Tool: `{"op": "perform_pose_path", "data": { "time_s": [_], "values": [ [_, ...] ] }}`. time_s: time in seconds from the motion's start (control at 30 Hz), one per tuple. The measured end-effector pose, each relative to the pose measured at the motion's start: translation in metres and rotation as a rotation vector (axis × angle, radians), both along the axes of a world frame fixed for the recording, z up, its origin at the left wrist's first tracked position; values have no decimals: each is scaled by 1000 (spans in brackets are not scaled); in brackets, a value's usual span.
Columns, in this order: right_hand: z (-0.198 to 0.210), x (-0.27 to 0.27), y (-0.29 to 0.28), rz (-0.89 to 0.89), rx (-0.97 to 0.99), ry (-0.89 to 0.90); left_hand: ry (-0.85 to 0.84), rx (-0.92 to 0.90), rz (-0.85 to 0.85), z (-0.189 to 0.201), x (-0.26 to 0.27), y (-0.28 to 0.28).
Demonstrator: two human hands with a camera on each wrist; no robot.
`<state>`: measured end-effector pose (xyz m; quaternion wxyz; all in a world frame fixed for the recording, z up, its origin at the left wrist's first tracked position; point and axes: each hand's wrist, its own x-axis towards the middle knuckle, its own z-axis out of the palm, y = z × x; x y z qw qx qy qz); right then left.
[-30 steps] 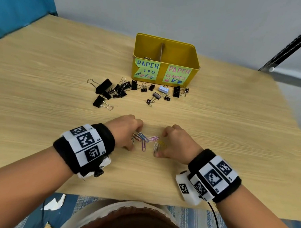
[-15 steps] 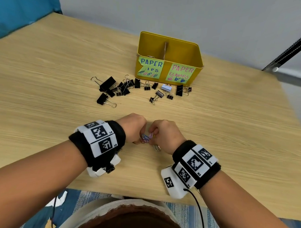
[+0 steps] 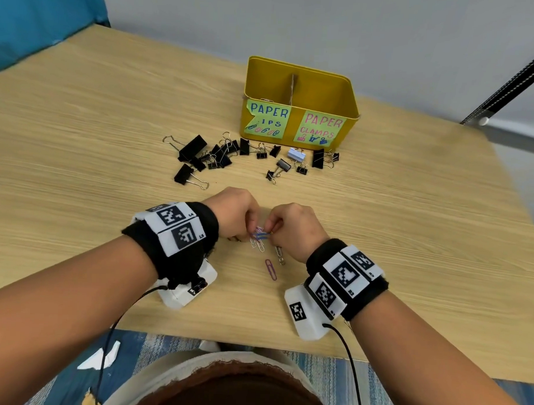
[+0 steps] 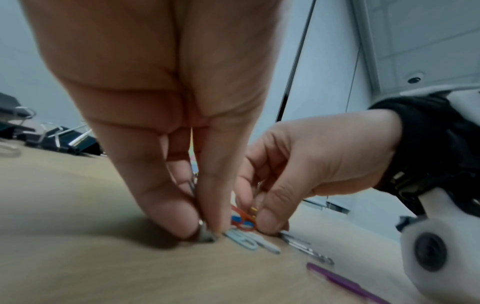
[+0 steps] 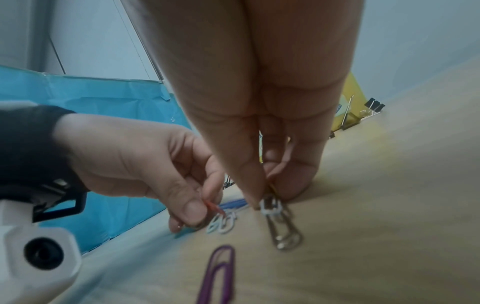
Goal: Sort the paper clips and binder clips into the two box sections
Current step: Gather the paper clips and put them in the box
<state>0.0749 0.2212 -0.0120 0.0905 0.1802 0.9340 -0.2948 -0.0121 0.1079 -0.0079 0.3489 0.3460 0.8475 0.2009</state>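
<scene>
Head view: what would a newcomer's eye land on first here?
Probably the yellow box at the far side of the wooden table, with "PAPER CLAMPS" on its right label. Next, the black binder clips scattered before it. Nearest, the left hand and right hand pinch coloured paper clips; a purple paper clip lies loose.

Coloured paper clips (image 3: 260,237) bunched on the table, black binder clips (image 3: 219,158) scattered before the yellow two-section box (image 3: 299,112)

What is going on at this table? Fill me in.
A person is gathering paper clips near the table edge, pinching them with the left hand and the right hand. A purple paper clip lies loose. The binder clips are unsorted before the yellow box.
</scene>
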Motion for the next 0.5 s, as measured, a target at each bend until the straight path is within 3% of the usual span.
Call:
{"op": "perform_pose_path", "data": {
  "time_s": [0.2, 0.4, 0.5],
  "values": [
    [-4, 1, 19, -118, -106, 11, -338, 192, 280, -7, -14, -14],
    [2, 5, 40, -443, -965, 36, -587, 335, 444, -7, -17, -22],
    [3, 3, 44, -555, -1240, 8, -726, 397, 548, -4, -16, -20]
  ]
}}
